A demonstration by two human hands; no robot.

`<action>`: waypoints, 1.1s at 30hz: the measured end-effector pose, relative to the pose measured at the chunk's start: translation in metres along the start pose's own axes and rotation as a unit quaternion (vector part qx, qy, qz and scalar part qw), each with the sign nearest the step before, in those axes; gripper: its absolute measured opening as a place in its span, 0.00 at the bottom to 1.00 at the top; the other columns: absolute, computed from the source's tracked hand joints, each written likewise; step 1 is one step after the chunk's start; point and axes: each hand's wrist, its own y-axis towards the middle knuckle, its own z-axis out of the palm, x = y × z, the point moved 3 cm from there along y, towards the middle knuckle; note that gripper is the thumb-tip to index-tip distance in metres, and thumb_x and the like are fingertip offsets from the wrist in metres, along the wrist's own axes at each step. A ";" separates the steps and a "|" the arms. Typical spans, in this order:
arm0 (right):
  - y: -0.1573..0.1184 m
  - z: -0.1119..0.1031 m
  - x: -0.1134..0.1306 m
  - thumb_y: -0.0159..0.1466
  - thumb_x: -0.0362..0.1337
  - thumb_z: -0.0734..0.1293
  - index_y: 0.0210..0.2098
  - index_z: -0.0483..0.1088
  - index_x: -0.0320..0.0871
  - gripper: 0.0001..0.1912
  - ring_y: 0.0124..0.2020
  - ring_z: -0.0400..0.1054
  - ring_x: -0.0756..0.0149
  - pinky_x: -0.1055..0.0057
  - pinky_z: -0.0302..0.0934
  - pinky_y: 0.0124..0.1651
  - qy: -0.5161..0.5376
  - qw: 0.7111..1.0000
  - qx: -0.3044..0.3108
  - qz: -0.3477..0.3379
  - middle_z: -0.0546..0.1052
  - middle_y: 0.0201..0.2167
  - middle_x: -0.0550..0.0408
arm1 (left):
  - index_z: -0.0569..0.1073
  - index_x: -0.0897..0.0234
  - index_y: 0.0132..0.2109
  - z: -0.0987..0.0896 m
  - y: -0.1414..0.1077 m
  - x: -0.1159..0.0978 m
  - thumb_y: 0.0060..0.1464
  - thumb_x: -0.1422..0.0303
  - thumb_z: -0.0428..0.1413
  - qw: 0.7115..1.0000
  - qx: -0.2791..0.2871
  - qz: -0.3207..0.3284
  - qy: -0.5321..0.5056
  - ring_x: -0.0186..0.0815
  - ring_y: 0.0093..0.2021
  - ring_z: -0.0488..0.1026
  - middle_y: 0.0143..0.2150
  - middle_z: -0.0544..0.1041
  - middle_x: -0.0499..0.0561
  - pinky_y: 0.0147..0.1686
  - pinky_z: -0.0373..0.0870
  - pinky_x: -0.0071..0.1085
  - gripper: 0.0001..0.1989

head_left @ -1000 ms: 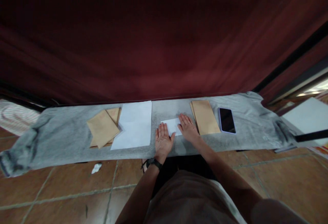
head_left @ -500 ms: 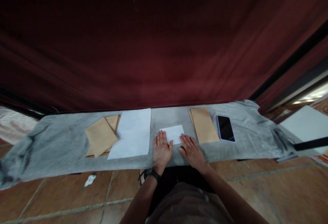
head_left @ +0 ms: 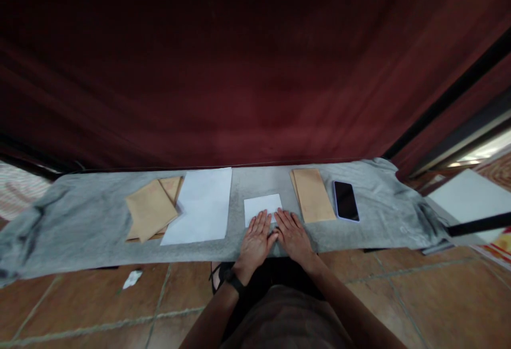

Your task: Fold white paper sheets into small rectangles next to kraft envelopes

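Note:
A small white folded-looking sheet of paper (head_left: 261,203) lies flat on the grey cloth in front of me. My left hand (head_left: 255,240) rests palm down with its fingers stretched over the paper's near edge. Close beside it, my right hand (head_left: 292,234) lies flat too, its fingertips on the paper's near right corner. The two hands nearly touch at the thumbs. Under the fingers, part of the near edge is hidden. Left of the hands are larger white sheets (head_left: 203,205). To their right lie brown paper envelopes (head_left: 315,194).
More brown envelopes (head_left: 151,208) overlap at the left, partly beside the large white sheets. A phone (head_left: 346,200) with a pale purple edge lies at the right. Grey cloth (head_left: 88,221) covers the narrow table. A dark red curtain (head_left: 255,99) hangs behind it.
My hands have drawn together at the paper's near edge; the left has slid off its left side, showing more of the paper. The view has shifted slightly.

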 end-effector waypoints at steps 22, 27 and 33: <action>-0.011 -0.011 0.002 0.74 0.38 0.57 0.66 0.64 0.40 0.23 0.66 0.62 0.57 0.52 0.50 0.70 0.019 0.999 -0.030 0.017 0.69 0.65 0.45 | 0.58 0.68 0.71 -0.010 -0.014 0.004 0.69 0.52 0.44 0.999 -0.005 -0.032 0.020 0.47 0.74 0.52 0.73 0.58 0.64 0.69 0.57 0.47 0.32; -0.011 -0.009 0.004 0.73 0.38 0.60 0.64 0.66 0.41 0.22 0.67 0.60 0.54 0.51 0.48 0.71 0.008 0.999 -0.028 0.035 0.67 0.67 0.46 | 0.60 0.73 0.70 -0.006 -0.003 0.000 0.71 0.55 0.38 0.998 0.016 -0.067 -0.002 0.46 0.73 0.53 0.72 0.59 0.65 0.70 0.55 0.46 0.31; -0.009 -0.005 0.003 0.72 0.38 0.60 0.63 0.68 0.40 0.22 0.66 0.61 0.55 0.52 0.47 0.71 -0.001 0.999 -0.018 0.043 0.69 0.65 0.45 | 0.60 0.66 0.70 0.005 0.047 -0.014 0.72 0.58 0.33 0.993 0.093 -0.021 -0.070 0.38 0.74 0.52 0.73 0.59 0.56 0.71 0.52 0.43 0.29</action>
